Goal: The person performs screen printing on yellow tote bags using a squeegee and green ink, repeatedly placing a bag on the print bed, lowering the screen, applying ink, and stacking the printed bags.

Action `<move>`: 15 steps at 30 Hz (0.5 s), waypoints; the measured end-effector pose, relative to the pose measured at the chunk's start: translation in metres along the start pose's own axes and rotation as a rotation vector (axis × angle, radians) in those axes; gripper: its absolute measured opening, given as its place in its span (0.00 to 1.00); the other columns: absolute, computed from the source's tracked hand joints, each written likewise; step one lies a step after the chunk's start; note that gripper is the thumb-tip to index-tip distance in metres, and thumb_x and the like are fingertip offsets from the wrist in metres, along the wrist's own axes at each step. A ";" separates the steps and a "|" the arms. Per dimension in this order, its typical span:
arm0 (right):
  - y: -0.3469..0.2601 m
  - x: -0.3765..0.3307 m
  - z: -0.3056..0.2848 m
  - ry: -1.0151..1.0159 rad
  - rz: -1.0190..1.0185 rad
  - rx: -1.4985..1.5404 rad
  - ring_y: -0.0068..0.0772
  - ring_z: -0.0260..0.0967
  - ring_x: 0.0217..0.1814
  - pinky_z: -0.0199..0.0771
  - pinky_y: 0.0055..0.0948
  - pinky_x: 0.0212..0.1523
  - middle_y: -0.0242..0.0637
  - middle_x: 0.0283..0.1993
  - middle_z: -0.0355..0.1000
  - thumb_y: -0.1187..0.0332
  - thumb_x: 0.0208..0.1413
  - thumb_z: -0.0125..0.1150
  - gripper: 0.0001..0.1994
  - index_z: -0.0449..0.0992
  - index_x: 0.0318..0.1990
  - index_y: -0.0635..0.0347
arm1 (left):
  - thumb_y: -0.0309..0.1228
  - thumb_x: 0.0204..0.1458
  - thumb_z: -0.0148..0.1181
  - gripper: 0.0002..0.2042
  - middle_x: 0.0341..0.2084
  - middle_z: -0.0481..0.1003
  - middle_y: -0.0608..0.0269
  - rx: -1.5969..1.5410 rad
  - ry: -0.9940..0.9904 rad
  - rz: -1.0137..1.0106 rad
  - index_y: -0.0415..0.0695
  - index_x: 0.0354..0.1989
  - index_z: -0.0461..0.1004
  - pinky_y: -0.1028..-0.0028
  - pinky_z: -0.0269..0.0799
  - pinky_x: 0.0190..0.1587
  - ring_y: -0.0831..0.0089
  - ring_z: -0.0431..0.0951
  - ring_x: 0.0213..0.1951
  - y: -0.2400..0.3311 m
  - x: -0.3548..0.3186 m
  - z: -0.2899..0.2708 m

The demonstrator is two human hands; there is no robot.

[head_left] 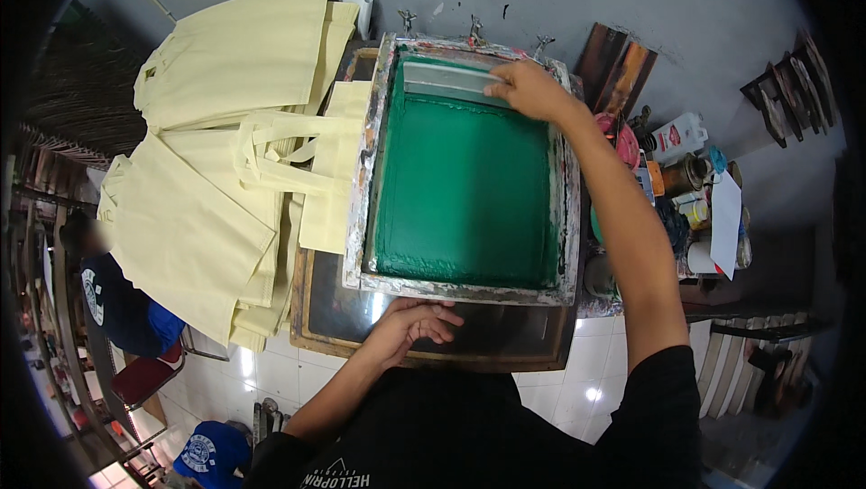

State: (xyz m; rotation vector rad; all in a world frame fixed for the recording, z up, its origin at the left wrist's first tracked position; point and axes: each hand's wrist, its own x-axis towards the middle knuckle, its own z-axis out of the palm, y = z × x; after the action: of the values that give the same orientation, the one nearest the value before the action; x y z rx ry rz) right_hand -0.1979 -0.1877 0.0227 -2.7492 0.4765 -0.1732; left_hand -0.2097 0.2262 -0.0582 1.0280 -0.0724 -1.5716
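A screen printing frame [354,218] lies in front of me, its rim smeared with paint. Green ink covers its mesh [460,200]. At the frame's far end, my right hand [534,92] is closed on a wide squeegee [442,79], which looks clear and lies across the mesh. A ridge of ink runs along the squeegee's near side. My left hand [417,327] is just at the frame's near edge, fingers apart and slightly bent, holding nothing; whether it touches the frame I cannot tell. A pale yellow tote bag [329,209] sticks out from under the frame's left side.
Stacked pale yellow bags [198,209] lie to the left. Under the frame is a dark board [343,299] with a wooden border. Metal clamps [475,31] stand at the back. Bottles and cans [681,139] crowd the right. Two people in blue [215,449] are at the lower left.
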 end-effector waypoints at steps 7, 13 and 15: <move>0.016 0.020 -0.009 0.044 0.141 -0.107 0.54 0.79 0.42 0.77 0.47 0.44 0.50 0.34 0.80 0.42 0.56 0.65 0.26 0.83 0.41 0.61 | 0.32 0.64 0.56 0.16 0.45 0.82 0.48 0.371 -0.279 0.046 0.35 0.55 0.74 0.70 0.79 0.44 0.64 0.85 0.42 0.054 0.008 0.009; -0.005 0.003 0.034 0.321 0.175 -0.284 0.51 0.81 0.41 0.78 0.50 0.41 0.46 0.34 0.81 0.32 0.57 0.57 0.33 0.82 0.37 0.60 | 0.33 0.58 0.64 0.16 0.44 0.81 0.49 1.488 0.354 1.336 0.38 0.52 0.77 0.58 0.75 0.52 0.50 0.82 0.43 0.216 0.121 0.034; -0.008 -0.005 0.040 0.368 0.151 -0.285 0.50 0.81 0.39 0.78 0.50 0.39 0.46 0.35 0.81 0.32 0.57 0.57 0.33 0.81 0.37 0.60 | 0.32 0.56 0.66 0.16 0.45 0.81 0.48 1.683 0.414 1.398 0.38 0.51 0.79 0.59 0.76 0.51 0.49 0.81 0.45 0.250 0.154 0.028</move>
State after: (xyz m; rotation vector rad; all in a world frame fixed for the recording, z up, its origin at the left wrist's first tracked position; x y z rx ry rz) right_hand -0.1929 -0.1663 -0.0124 -2.9472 0.8620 -0.6236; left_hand -0.0215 0.0106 0.0136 1.7906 -1.6133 0.3347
